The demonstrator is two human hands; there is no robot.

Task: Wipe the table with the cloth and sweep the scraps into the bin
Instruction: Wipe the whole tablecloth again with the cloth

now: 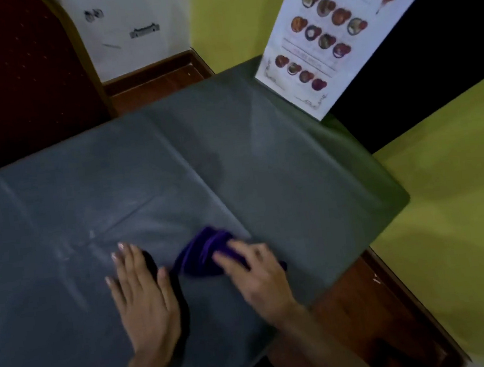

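Purple cloth point(203, 255), bunched into a soft, rumpled wad with several raised folds running along its length, the ridges catching a lighter violet against deeper, almost indigo hollows. Lying on the grey table cover point(143, 179), directly under the fingers of the right hand point(255, 272) and bulging out beyond them on the far side and toward the left hand point(141, 291). Right hand curled over the wad, fingers bent and pressing down on the fabric, a small dark tail of cloth poking out near the thumb side of the wrist; edges smeared by motion blur, so exact grip on the folds hard to tell. Left hand flat on the cover just beside the cloth, palm down, fingers spread and straight, pale nails visible, holding nothing. Faint whitish streaks and a small pale speck point(91, 233) on the cover beyond the left hand's fingertips. Long creases crossing the cover ahead of both hands. Well beyond the right hand, at the far corner, a laminated food menu point(329, 37) standing tilted. Far beyond the left hand, a dark red upholstered chair back point(10, 68).
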